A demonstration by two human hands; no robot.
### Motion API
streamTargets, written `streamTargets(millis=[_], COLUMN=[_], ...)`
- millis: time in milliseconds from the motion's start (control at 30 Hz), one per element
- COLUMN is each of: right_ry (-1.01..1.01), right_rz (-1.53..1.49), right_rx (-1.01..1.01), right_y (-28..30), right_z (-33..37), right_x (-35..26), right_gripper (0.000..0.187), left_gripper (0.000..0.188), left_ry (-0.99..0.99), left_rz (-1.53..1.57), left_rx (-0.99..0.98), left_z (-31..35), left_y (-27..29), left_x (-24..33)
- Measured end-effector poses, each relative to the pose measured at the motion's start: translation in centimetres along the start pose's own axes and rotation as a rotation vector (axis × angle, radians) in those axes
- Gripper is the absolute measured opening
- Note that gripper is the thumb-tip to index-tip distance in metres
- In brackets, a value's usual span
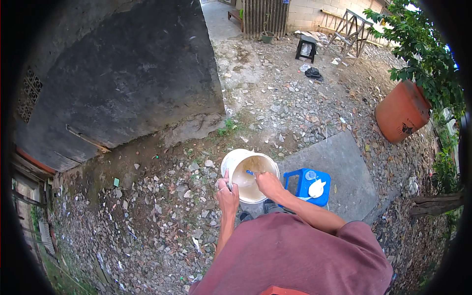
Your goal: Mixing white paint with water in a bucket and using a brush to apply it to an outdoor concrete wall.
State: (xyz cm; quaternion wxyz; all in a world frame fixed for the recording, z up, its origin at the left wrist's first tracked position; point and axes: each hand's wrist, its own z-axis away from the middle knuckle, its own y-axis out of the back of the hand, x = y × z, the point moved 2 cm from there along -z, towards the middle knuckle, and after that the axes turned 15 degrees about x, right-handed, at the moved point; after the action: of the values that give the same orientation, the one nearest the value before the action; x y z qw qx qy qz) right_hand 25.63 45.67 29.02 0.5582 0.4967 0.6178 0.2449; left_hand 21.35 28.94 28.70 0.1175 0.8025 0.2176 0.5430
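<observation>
A white bucket [229, 160] stands tilted in front of my body, its mouth toward me. Its inside is smeared with an off-white, wet-looking coating. On the bucket's left rim my left hand [228, 192] is closed, with the thumb over the edge. My right hand [268, 185] reaches into the mouth from the right, closed around a blue tool [250, 172]. Only a short blue part of that tool shows, so I cannot tell its kind. My shoes are partly hidden below the bucket.
Right of the bucket, a blue plastic stool [320, 199] carries a clear cup [310, 175] and a white object [316, 189]. It stands by a grey slab [344, 162]. A dark wall [132, 73] rises at left. Farther off are an orange container [400, 113], a black stool [307, 46] and a stepladder [348, 34].
</observation>
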Motion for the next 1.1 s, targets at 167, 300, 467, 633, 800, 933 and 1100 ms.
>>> streamTargets(millis=[167,300,467,633,800,933,1100], right_ry=[0.016,-0.14,-0.03,0.181,0.022,0.016,0.062], right_rz=[-0.025,-0.302,-0.212,-0.234,-0.19,-0.047,-0.164], right_rx=[-0.192,-0.15,-0.037,-0.183,-0.124,-0.121,-0.203], right_y=[-2.7,-0.1,-0.3,-2.7,0.6,-1.6,-2.2], right_z=[1.4,-0.6,-0.6,0.4,-1.5,-0.5,-0.7], right_x=[-0.1,0.2,-0.4,0.6,-0.2,0.4,-1.4], right_gripper=[0.019,0.019,0.021,0.025,0.02,0.015,0.016], left_gripper=[0.018,0.018,0.018,0.018,0.018,0.018,0.019], left_ry=[-0.001,0.02,0.065,0.031,0.046,0.011,-0.006], left_rz=[-0.012,-0.011,0.009,0.069,0.046,0.005,-0.012], left_rx=[0.014,-0.01,-0.004,0.084,0.063,0.029,0.019], left_z=[-0.1,-0.1,-0.2,-0.7,-1.1,-1.3,-0.9], left_y=[-0.5,0.0,-0.1,0.0,1.0,0.6,0.4], left_x=[0.0,-0.7,-0.1,-1.5,-0.8,0.0,-1.0])
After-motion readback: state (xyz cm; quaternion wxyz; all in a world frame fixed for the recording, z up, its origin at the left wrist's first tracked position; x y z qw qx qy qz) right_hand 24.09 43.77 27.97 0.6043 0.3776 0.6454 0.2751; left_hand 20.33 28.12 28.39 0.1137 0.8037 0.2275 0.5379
